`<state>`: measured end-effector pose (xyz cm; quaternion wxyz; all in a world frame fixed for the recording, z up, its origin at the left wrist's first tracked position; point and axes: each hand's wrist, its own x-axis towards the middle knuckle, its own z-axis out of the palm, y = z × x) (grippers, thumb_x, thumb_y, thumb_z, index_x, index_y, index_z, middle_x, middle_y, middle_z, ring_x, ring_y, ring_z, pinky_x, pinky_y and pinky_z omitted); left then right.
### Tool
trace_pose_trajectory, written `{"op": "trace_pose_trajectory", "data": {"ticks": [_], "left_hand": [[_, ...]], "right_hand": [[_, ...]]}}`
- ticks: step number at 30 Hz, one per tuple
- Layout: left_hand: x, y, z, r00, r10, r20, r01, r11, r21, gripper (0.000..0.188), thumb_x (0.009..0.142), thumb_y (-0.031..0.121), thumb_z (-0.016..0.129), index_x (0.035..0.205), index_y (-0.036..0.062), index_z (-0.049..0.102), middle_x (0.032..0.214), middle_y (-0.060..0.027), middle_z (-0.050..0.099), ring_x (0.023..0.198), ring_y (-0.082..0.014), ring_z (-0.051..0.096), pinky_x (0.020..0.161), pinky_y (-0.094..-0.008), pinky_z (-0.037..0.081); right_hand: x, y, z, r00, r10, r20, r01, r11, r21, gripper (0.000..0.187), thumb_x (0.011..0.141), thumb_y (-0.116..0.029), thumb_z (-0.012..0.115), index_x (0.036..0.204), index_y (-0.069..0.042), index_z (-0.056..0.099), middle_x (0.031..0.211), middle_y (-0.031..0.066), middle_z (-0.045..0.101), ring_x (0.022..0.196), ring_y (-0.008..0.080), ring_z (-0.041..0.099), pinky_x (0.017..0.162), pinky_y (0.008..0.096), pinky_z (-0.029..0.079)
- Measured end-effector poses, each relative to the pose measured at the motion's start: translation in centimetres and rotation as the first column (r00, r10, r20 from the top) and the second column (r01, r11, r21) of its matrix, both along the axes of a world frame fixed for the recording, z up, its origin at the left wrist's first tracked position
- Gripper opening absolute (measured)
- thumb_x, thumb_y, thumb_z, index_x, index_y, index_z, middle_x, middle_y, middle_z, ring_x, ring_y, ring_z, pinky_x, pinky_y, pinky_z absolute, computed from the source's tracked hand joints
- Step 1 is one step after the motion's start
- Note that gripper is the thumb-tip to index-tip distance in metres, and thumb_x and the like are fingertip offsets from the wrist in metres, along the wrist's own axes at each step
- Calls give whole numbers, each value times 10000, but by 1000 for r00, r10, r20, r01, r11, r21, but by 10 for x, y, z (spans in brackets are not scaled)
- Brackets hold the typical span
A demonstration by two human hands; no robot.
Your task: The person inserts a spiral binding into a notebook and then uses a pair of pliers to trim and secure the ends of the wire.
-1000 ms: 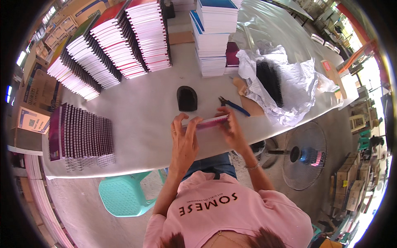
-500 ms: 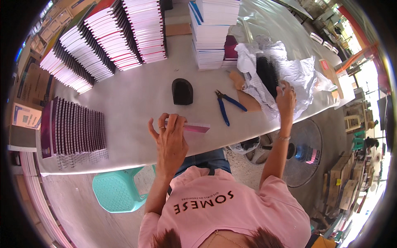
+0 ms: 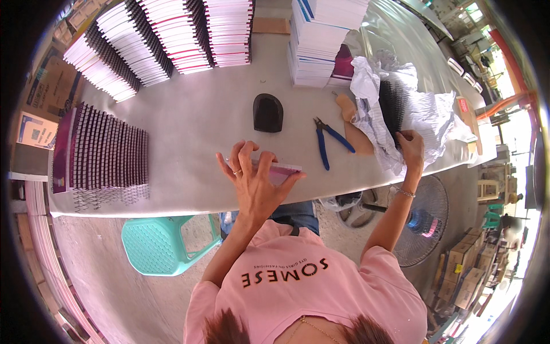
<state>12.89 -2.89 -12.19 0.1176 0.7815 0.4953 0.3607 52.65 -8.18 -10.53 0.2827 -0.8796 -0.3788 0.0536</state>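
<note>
My left hand (image 3: 258, 180) is closed over a small pink-edged book (image 3: 286, 168) at the table's near edge, thumb at the right end and fingers on top. Further right, the fingertips of my right hand (image 3: 412, 152) pinch the near end of a bundle of black binding wires (image 3: 392, 106). Crumpled white paper (image 3: 427, 109) lies under and around that bundle. Between my hands rest blue-handled cutting pliers (image 3: 333, 140), jaws pointing away. A black rounded block (image 3: 268, 113) sits beyond my left hand.
Wire-bound purple books (image 3: 109, 152) stand stacked at the left. Tall rows of bound books (image 3: 177, 34) fill the far left, and a white book stack (image 3: 321, 49) stands far centre. Below the table are a turquoise stool (image 3: 152, 246) and a fan (image 3: 427, 221).
My left thumb has come out to the right end of the book, and the fingers have shifted over it. My right hand remains at the wires, its fingertips drawn closer together. The view has shifted.
</note>
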Motion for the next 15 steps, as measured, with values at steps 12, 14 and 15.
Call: {"op": "trace_pose_trajectory", "data": {"ticks": [12, 14, 15], "left_hand": [[-2, 3, -7, 999, 49, -8, -48, 997, 60, 452, 654, 441, 830, 871, 140, 571, 1173, -54, 412, 1192, -300, 383, 1055, -634, 174], [-3, 5, -5, 997, 66, -28, -64, 997, 49, 455, 657, 449, 824, 878, 144, 569, 1150, -52, 429, 1176, -293, 397, 1046, -626, 188], [-3, 5, -4, 997, 64, -39, -62, 996, 56, 452, 648, 435, 828, 871, 145, 563, 1126, -54, 437, 1158, -301, 402, 1041, -612, 203]], "right_hand": [[-3, -1, -7, 1000, 9, -17, -8, 996, 86, 306, 848, -179, 668, 1034, 64, 673, 929, 187, 716, 866, 269, 686, 790, 370, 511], [-1, -1, -8, 999, 11, 38, -14, 998, 69, 311, 850, -176, 665, 1046, 66, 666, 943, 191, 713, 862, 259, 683, 783, 360, 511], [0, -1, -9, 998, 13, 66, -17, 998, 60, 313, 851, -174, 664, 1051, 67, 662, 950, 193, 711, 860, 254, 681, 779, 355, 511]]}}
